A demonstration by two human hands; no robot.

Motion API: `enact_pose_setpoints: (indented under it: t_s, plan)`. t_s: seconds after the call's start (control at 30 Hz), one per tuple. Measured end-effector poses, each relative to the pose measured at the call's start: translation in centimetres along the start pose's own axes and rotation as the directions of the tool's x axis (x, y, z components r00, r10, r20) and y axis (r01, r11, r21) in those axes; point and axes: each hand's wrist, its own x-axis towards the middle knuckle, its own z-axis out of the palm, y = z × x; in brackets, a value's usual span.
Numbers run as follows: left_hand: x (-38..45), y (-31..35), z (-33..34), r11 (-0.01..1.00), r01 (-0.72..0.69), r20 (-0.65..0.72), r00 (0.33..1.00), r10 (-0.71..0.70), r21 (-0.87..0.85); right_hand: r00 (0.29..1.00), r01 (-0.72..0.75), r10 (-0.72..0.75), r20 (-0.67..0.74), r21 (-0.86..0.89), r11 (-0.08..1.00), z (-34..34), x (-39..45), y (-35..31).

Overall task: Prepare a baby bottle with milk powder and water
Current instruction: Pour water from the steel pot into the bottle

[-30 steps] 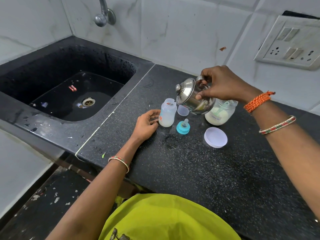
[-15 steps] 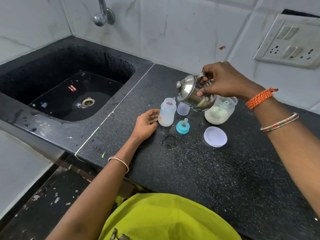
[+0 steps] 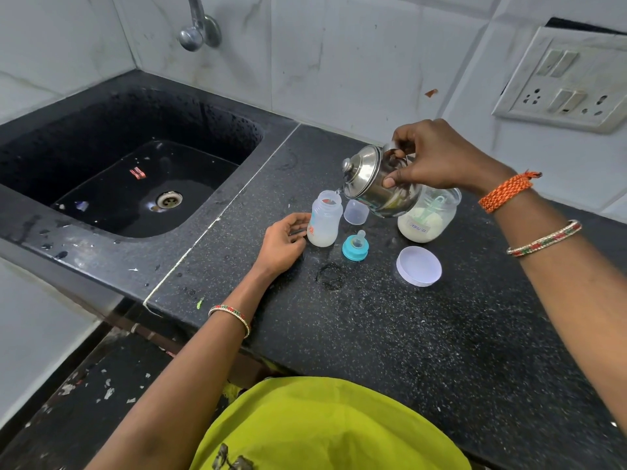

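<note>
A small steel kettle (image 3: 375,184) is gripped by the right hand (image 3: 437,157), fingers curled round its handle and the thumb pressed against its side. It is held above the counter (image 3: 390,334) and tilted down to the left, so that its spout is brought to the open mouth of the baby bottle (image 3: 324,219). Whether water is passing at the spout cannot be told.

The bottle is stood upright, its long axis vertical, near the back of the counter and well right of the sink edge. A whitish layer is seen at its bottom. The left hand (image 3: 283,242) is rested on the counter just left of the bottle, its loosely curled fingers touching the lower wall; nothing is gripped by it. The left hand is thus the nearer; the right is kept above and to the right.

The coming pour is judged to turn on the spout being kept directly over the narrow mouth, the bottle being steadied from the left.

Behind the bottle a clear cap (image 3: 356,212) is stood; the teal teat ring (image 3: 355,247), the powder jar (image 3: 428,215) and its white lid (image 3: 419,266) are set to the right.
</note>
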Motion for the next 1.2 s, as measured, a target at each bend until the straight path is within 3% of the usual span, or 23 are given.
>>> enact_pose_setpoints:
  t_s: [1.2]
  plan:
    - [0.44,-0.94,0.01,1.000,-0.017,0.003,1.000,0.017,0.004,1.000,0.002,-0.002,-0.008,-0.028,1.000,-0.41,-0.08,-0.57]
